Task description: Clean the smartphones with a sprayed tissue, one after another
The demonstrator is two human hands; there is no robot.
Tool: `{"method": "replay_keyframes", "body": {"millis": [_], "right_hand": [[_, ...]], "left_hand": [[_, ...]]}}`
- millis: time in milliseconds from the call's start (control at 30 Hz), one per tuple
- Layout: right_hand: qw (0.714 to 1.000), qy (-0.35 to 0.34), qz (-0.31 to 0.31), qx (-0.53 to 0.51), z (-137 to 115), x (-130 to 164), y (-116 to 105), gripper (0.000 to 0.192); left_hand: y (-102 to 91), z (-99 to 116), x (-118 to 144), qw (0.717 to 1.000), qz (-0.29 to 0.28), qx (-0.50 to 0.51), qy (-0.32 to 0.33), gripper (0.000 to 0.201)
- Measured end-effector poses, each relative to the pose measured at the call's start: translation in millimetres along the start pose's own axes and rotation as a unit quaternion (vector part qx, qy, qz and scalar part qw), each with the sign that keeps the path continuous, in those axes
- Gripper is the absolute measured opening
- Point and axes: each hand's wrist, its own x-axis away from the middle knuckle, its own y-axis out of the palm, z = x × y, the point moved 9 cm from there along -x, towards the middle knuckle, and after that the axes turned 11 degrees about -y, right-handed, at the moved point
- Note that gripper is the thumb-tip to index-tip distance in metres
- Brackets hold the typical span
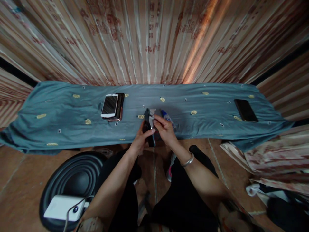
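My left hand (141,139) is closed around a dark smartphone (151,140), held tilted on its edge over the table's front edge. My right hand (166,130) pinches a small grey cloth (152,116) against the phone's upper part. Just behind the right hand lies a blue-capped bottle (167,116) with a blue label, partly hidden by the fingers. A silver bangle (189,160) circles the right wrist.
A blue-green patterned cloth (212,122) covers the long table. On the left is a stack of phones with a white phone (109,105) on top; a black phone (246,110) lies at right. Below left, a white power bank (61,207) rests on a black round stool (72,170). Curtains (154,42) hang behind.
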Motion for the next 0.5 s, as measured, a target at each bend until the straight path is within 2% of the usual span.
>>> {"method": "replay_keyframes", "body": {"millis": [100, 233, 367, 500], "right_hand": [[0.999, -0.021, -0.01, 0.039, -1, 1, 0, 0.036], [0.993, -0.056, -0.02, 0.104, -6, 0, -2, 0.043], [0.982, -0.074, -0.04, 0.17, -11, -1, -1, 0.048], [0.968, -0.127, -0.083, 0.201, -25, 5, 13, 0.048]], "left_hand": [[3.1, -5, 4, 0.998, -0.015, 0.042, -0.04, 0.09], [6.2, -10, 8, 0.997, -0.032, 0.046, -0.056, 0.085], [6.4, -15, 8, 0.996, -0.04, 0.046, -0.063, 0.072], [2.4, -18, 6, 0.994, -0.022, 0.081, -0.076, 0.048]]}}
